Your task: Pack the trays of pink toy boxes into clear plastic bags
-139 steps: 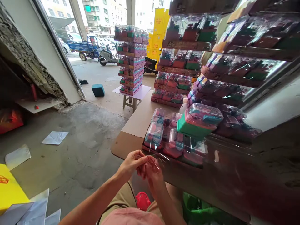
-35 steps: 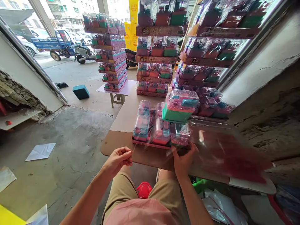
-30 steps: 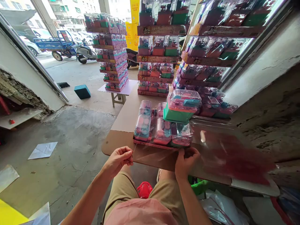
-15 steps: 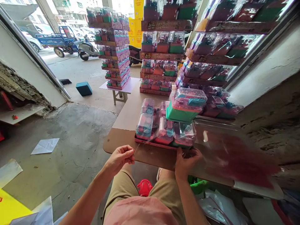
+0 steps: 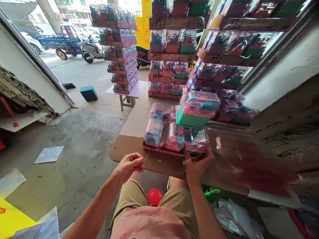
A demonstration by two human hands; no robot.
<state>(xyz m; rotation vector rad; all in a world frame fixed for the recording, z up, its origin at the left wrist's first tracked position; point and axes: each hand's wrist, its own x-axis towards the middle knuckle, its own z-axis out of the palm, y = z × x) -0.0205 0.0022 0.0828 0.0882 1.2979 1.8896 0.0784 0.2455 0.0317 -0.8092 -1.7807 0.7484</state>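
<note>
A red tray (image 5: 159, 150) of several clear-lidded toy boxes lies on the brown table (image 5: 129, 151) in front of me. A clear plastic bag (image 5: 239, 156) stretches from the tray's near edge off to the right. My left hand (image 5: 128, 165) is closed in a pinch on the bag's left corner, just below the table edge. My right hand (image 5: 198, 164) grips the bag's edge at the tray's near right corner, fingers curled against it. A green and pink toy box (image 5: 196, 111) rests on top of the boxes in the tray.
Tall stacks of filled trays (image 5: 166, 56) stand at the back of the table and on a small stool (image 5: 127, 96) beyond it. A rough wall (image 5: 286, 109) runs along the right. White sheets (image 5: 48, 154) lie on the concrete floor at left. A red object (image 5: 154, 196) sits between my knees.
My two hands, together at first, have spread apart along the bag's edge. In the last second my right hand has risen slightly against the tray's corner; my left hand has held still.
</note>
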